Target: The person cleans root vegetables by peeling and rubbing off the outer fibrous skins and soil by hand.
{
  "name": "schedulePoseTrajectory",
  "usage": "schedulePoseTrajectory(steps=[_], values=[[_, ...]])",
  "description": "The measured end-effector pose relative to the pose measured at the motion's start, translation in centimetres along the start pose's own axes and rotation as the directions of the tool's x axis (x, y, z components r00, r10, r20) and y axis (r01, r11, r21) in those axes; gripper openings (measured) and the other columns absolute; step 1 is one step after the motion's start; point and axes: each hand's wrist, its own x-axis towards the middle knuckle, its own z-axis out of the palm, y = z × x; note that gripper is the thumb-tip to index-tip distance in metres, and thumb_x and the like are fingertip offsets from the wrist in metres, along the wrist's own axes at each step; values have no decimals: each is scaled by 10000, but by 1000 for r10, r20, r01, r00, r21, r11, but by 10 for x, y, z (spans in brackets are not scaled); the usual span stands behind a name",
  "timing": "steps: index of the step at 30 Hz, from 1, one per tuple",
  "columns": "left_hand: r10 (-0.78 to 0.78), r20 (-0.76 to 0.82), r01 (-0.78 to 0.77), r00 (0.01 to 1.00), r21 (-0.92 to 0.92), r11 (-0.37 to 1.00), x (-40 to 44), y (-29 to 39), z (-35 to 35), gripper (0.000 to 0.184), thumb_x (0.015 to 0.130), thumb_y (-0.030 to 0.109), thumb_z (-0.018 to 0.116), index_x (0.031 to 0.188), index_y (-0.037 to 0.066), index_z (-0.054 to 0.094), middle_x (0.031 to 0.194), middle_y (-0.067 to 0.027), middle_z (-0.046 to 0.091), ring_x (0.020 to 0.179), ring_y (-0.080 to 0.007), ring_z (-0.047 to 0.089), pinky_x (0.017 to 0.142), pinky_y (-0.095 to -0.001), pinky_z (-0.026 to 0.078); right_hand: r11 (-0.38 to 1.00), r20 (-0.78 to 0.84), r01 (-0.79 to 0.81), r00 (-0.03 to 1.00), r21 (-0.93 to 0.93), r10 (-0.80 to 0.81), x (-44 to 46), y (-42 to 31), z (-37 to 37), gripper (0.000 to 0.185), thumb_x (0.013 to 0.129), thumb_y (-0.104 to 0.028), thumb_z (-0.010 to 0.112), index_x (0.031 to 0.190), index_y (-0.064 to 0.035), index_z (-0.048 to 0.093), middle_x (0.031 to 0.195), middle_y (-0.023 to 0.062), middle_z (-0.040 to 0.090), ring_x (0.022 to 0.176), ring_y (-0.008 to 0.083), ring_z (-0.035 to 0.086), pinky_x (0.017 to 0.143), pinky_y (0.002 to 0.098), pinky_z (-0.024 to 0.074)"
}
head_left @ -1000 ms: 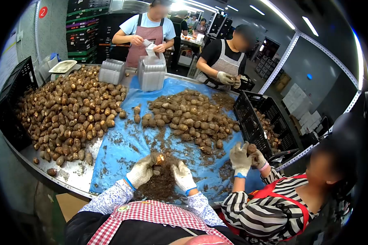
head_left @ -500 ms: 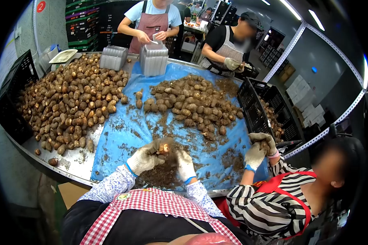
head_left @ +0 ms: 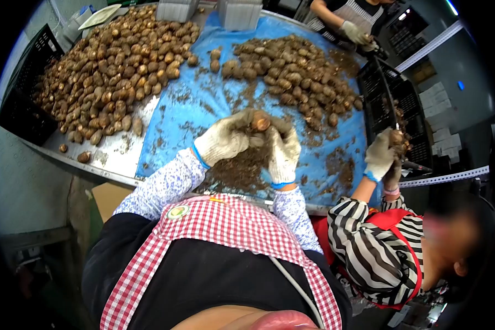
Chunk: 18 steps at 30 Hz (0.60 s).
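Observation:
A small brown taro (head_left: 260, 124) with a pale orange end sits between my gloved hands, above the blue sheet. My left hand (head_left: 225, 140) is closed round its left side, the glove's fingertips dark with soil. My right hand (head_left: 284, 154) has its fingers bent against the taro's right side; its fingertips are partly hidden behind it. Below both hands lies a heap of dark soil and root fibres (head_left: 237, 171). Farther back on the sheet is a pile of soil-covered taros (head_left: 297, 71).
Cleaner-looking taros (head_left: 113, 71) cover the metal table at the left, beside a black crate (head_left: 25, 104). Clear plastic boxes (head_left: 239, 15) stand at the back. To the right, a co-worker in striped sleeves (head_left: 346, 231) handles a taro near black crates (head_left: 377, 91). Another gloved person (head_left: 355, 32) works beyond.
The view has tilted downward, so the table sits higher in it. My right hand, blurred and apart from the taro before, is now against it. My left hand keeps its hold.

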Motion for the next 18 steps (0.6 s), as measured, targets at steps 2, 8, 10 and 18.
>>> schedulePoseTrajectory(steps=[2, 8, 10, 18], values=[[-177, 126, 215, 976, -451, 866, 2, 2, -4, 422, 1047, 239, 399, 1356, -48, 421, 1230, -195, 561, 1060, -260, 607, 865, -334, 556, 966, 25, 146, 989, -215, -144, 2, 4, -8, 184, 945, -25, 570, 1120, 26, 597, 1032, 123, 672, 933, 183, 643, 833, 306, 530], [-447, 147, 390, 882, -760, 520, 6, 24, -2, 472, 1054, 201, 321, 1443, -66, 311, 1272, -260, 516, 1007, -287, 633, 731, -332, 597, 640, 120, 258, 960, -724, -251, 12, 20, -41, 368, 991, -245, 536, 1211, 47, 574, 980, 179, 674, 888, 288, 656, 797, 394, 531], [-327, 184, 372, 927, -555, 744, 4, 30, -7, 426, 1021, 158, 440, 1402, -26, 397, 1285, -169, 545, 1073, -240, 612, 870, -333, 563, 689, 65, 332, 921, -644, -384, 22, 79, -80, 472, 995, -309, 523, 1287, 61, 549, 910, 160, 677, 811, 249, 648, 724, 372, 531], [-409, 162, 328, 898, -866, 376, 0, -19, -10, 415, 1012, 151, 487, 1401, 15, 430, 1274, -121, 558, 1091, -199, 599, 847, -311, 563, 865, 173, 306, 951, -398, -257, -3, -30, 2, 303, 828, -8, 696, 1118, -81, 642, 997, 103, 651, 871, 206, 640, 814, 331, 564]])
